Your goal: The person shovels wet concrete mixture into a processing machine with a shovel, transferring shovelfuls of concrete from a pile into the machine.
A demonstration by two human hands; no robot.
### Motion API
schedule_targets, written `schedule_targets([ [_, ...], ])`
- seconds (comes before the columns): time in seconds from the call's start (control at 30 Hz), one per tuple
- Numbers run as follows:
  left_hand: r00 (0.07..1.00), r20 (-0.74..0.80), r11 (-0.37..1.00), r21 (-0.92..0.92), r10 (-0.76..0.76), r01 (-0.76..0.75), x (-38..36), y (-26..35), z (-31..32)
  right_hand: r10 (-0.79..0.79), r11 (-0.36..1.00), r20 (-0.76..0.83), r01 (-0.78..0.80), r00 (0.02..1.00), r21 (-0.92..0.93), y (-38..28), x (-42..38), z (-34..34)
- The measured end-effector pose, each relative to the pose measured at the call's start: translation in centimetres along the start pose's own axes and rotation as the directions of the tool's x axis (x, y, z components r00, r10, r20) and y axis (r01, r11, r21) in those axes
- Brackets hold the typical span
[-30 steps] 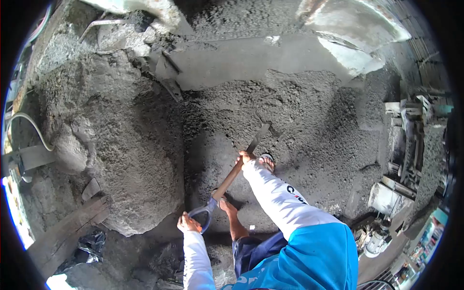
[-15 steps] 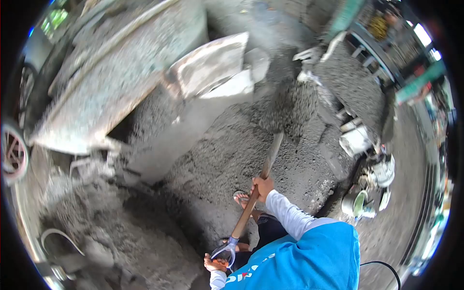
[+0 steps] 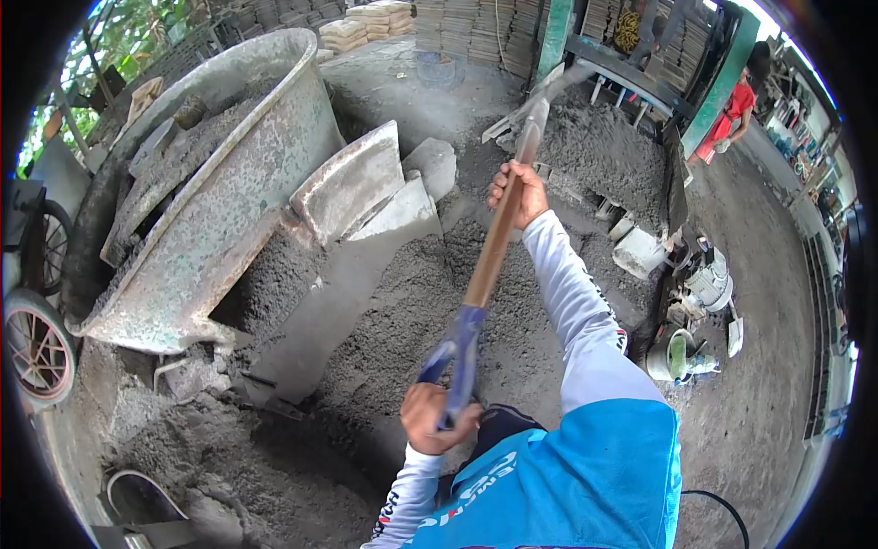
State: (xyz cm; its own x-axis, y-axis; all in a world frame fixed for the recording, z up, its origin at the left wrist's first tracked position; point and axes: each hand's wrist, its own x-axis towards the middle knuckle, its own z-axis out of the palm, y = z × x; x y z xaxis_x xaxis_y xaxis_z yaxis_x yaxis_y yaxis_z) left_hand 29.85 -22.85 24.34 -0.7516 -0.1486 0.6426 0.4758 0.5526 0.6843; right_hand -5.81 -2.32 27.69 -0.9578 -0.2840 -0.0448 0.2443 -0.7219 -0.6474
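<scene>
A shovel [image 3: 494, 242] with a wooden shaft and a blue D-handle slants up and away across the middle of the view. My left hand [image 3: 434, 419] is closed around the D-handle, near my body. Farther up, my right hand [image 3: 519, 195] wraps the shaft, arm stretched forward. The shovel's far end reaches over a heap of grey, damp mix [image 3: 604, 137] beside a green-framed machine [image 3: 631, 73]; its blade is seen nearly edge-on and blurred. More loose grey mix [image 3: 393, 311] covers the floor below the shaft.
A big tilted metal drum [image 3: 247, 183] stands left, with concrete slabs [image 3: 352, 188] beside it. A wheel [image 3: 38, 348] is at far left. A motor [image 3: 709, 284] and a bucket [image 3: 672, 357] sit right. A person in red [image 3: 729, 119] stands back right.
The shovel has swung up and forward from the loose mix to the heap by the machine. Both hands have risen with it, still gripping. The view has tilted upward.
</scene>
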Motion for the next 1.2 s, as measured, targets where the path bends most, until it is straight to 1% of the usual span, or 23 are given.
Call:
schedule_targets([
  [0.07,0.899,-0.213,0.915,-0.220,-0.383,0.338,-6.1,-2.6,-0.1,0.093,0.996,-0.055,-0.093,0.994,0.007,3.5,-1.0,0.7],
  [0.1,0.732,-0.280,0.752,-0.474,-0.622,0.458,-7.3,-2.6,-0.5,0.099,0.994,-0.101,-0.104,0.990,-0.045,6.1,-2.0,0.9],
  [0.13,0.497,-0.275,0.525,-0.704,-0.823,0.479,-9.1,-2.5,-1.1,0.119,0.986,-0.146,-0.134,0.982,-0.099,9.4,-3.3,0.8],
  [0.2,0.192,-0.180,0.244,-0.884,-0.965,0.398,-16.2,-4.9,-3.0,0.261,0.952,-0.157,-0.281,0.953,-0.123,17.2,-6.7,-0.5],
  [0.27,-0.128,-0.248,0.180,-0.902,-0.960,0.393,-22.1,-4.8,-4.5,0.426,0.874,-0.278,-0.471,0.861,-0.122,26.7,-11.1,-3.2],
  [0.33,-0.292,-0.280,0.159,-0.912,-0.914,0.377,-32.3,-4.5,-5.4,0.590,0.746,-0.379,-0.661,0.713,-0.083,37.5,-16.6,-8.4],
  [0.43,-0.663,-0.174,0.035,-0.975,-0.728,0.219,-46.6,2.2,-6.6,0.726,0.468,-0.533,-0.880,0.434,-0.079,52.2,-31.3,-16.9],
  [0.47,-0.754,-0.164,0.039,-0.983,-0.637,0.181,-47.8,6.0,-7.2,0.772,0.291,-0.567,-0.953,0.288,-0.089,54.4,-37.5,-17.9],
  [0.5,-0.806,-0.156,0.060,-0.987,-0.571,0.149,-53.9,10.3,-7.0,0.833,0.056,-0.548,-0.998,0.069,-0.039,56.1,-43.5,-19.6],
  [0.53,-0.829,-0.269,0.088,-0.961,-0.491,0.261,-55.8,14.6,-7.0,0.894,0.044,-0.448,-0.994,-0.007,0.105,57.8,-50.1,-20.1],
  [0.6,-0.907,-0.341,-0.057,-0.929,-0.248,0.365,-57.7,22.1,-7.0,0.889,-0.138,-0.407,-0.969,-0.213,0.204,58.9,-60.6,-18.7],
  [0.7,-0.846,-0.497,-0.077,-0.852,-0.193,0.518,-61.6,21.2,-7.2,0.777,-0.267,-0.486,-0.909,-0.400,0.320,60.2,-71.2,-14.3],
  [0.77,-0.795,-0.582,-0.089,-0.794,-0.173,0.601,-62.4,18.8,-6.6,0.751,-0.219,-0.545,-0.920,-0.372,0.326,62.7,-71.6,-15.2],
  [0.8,-0.769,-0.617,-0.092,-0.767,-0.165,0.635,-61.6,17.4,-6.0,0.757,-0.160,-0.575,-0.942,-0.309,0.295,64.2,-70.3,-16.8],
  [0.83,-0.844,-0.499,-0.036,-0.857,-0.200,0.515,-61.2,15.1,-5.3,0.782,-0.069,-0.589,-0.968,-0.202,0.241,65.9,-67.7,-19.3],
  [0.87,-0.900,-0.370,0.010,-0.926,-0.230,0.378,-56.6,10.8,-5.4,0.836,0.124,-0.549,-0.972,-0.005,0.198,69.8,-65.0,-27.4],
  [0.9,-0.817,-0.496,-0.191,-0.807,-0.295,0.559,-56.7,6.1,-4.1,0.817,0.439,-0.494,-0.876,0.297,0.199,76.7,-61.0,-40.0],
  [0.93,-0.853,-0.424,-0.088,-0.879,-0.305,0.469,-57.1,1.0,-3.5,0.992,0.062,-0.127,-0.852,-0.005,0.520,72.7,-55.3,-37.1],
  [0.97,-0.855,-0.364,-0.069,-0.907,-0.368,0.416,-56.1,-2.8,-2.5,0.841,-0.073,-0.540,-0.997,-0.042,-0.036,73.7,-43.7,-38.5],
  [1.0,-0.849,-0.303,-0.056,-0.931,-0.433,0.360,-53.3,-5.2,-1.6,0.807,-0.019,-0.590,-0.996,0.035,-0.085,72.3,-41.8,-38.1],
  [1.07,-0.837,-0.342,0.028,-0.930,-0.428,0.366,-53.5,-5.6,-0.5,0.776,0.126,-0.598,-0.978,0.202,-0.167,70.8,-39.5,-34.8],
  [1.13,-0.876,-0.329,-0.026,-0.933,-0.352,0.360,-54.9,-3.6,0.8,0.625,0.086,-0.751,-0.975,0.214,-0.206,68.7,-40.4,-32.1],
  [1.2,-0.901,-0.255,-0.034,-0.958,-0.351,0.284,-54.6,-1.1,1.5,0.633,0.082,-0.747,-0.978,0.202,-0.194,65.0,-40.8,-30.1],
])
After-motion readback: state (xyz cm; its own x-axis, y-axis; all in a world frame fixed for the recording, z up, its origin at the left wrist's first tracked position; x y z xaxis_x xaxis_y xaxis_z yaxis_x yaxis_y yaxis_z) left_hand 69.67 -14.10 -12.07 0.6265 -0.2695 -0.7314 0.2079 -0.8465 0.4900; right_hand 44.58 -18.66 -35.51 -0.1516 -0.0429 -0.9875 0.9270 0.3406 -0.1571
